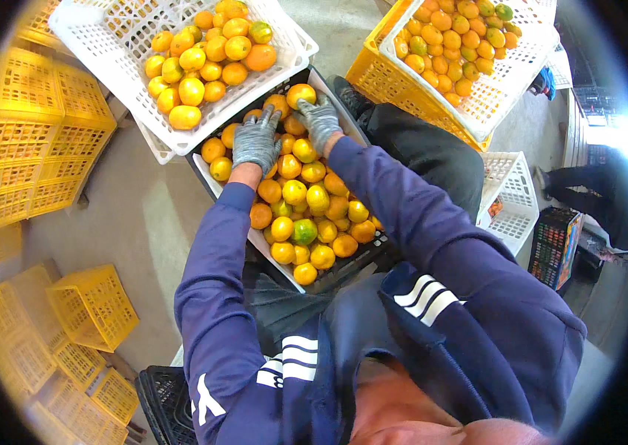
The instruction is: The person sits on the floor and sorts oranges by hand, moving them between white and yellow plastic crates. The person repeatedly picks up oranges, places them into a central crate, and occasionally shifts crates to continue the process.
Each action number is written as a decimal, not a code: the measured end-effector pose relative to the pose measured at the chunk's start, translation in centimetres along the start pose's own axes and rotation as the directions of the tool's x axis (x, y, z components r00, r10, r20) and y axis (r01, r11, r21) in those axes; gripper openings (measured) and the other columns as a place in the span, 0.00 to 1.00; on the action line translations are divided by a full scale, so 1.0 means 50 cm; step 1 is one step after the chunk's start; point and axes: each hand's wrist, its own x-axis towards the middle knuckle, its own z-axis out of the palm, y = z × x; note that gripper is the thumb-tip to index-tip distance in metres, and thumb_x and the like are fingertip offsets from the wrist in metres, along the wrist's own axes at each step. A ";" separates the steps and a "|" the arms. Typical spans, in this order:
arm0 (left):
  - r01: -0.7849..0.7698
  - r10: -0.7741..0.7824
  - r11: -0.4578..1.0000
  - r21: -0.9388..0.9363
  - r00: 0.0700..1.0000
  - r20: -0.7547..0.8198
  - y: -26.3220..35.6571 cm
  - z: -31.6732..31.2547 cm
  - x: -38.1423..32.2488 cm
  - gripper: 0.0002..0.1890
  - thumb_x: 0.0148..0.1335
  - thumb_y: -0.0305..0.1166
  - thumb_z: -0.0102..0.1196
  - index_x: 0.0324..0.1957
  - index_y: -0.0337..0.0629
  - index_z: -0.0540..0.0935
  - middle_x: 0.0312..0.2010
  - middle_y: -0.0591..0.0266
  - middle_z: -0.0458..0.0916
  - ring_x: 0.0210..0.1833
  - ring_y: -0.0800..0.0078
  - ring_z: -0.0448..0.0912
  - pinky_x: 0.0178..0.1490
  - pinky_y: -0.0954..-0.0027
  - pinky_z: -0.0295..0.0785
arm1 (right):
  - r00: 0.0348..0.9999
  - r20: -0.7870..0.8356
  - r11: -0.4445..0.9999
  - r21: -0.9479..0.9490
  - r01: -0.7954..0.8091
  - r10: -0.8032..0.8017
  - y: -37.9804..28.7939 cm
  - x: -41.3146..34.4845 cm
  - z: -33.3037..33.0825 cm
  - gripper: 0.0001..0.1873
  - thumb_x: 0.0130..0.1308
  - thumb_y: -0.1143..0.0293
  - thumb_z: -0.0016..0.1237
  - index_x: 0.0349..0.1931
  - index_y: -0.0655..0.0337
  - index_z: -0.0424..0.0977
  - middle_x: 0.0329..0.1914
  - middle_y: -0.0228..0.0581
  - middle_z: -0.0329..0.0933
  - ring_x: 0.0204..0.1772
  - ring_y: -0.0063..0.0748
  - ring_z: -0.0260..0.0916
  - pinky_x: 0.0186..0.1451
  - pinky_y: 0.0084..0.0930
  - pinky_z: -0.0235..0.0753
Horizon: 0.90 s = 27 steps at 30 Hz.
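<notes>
Before me a black plastic crate with a pale liner is filled with orange and yellow mandarins; one is partly green. My left hand, in a grey knit glove, lies palm down on the fruit in the far left part, fingers spread. In a matching glove, my right hand is at the far right corner. Its fingertips touch a mandarin on top of the pile; whether they grip it is unclear. Fruit under both palms is hidden.
A tilted white crate of mandarins adjoins the far left side. Another white crate of fruit rests on a yellow crate at the far right. Stacked yellow crates line the left. Another person's legs show at right.
</notes>
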 end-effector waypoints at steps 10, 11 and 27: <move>0.003 -0.001 0.999 -0.046 0.999 0.037 -0.010 0.008 0.000 0.35 0.66 0.45 0.61 0.73 0.53 0.70 0.77 0.64 0.65 0.70 0.53 0.71 0.68 0.47 0.69 | 0.904 -0.198 0.852 0.456 -0.258 0.379 0.064 0.054 0.042 0.30 0.71 0.68 0.59 0.70 0.55 0.62 0.64 0.43 0.74 0.60 0.49 0.79 0.56 0.36 0.86; -0.004 0.005 0.999 -0.039 1.000 0.010 -0.009 0.008 0.000 0.35 0.65 0.45 0.61 0.73 0.53 0.70 0.77 0.64 0.65 0.70 0.53 0.71 0.69 0.47 0.69 | 0.917 -0.178 0.853 0.461 -0.244 0.358 0.056 0.054 0.050 0.30 0.71 0.67 0.60 0.70 0.51 0.63 0.63 0.45 0.75 0.60 0.44 0.79 0.54 0.32 0.85; -0.014 0.014 1.000 -0.021 1.000 0.023 -0.011 0.025 0.005 0.35 0.67 0.43 0.60 0.75 0.54 0.67 0.78 0.61 0.63 0.72 0.50 0.70 0.71 0.49 0.68 | 0.768 -0.342 0.650 -0.409 -0.640 0.541 -0.007 0.103 0.056 0.43 0.70 0.40 0.55 0.71 0.68 0.65 0.72 0.55 0.71 0.69 0.51 0.73 0.64 0.42 0.77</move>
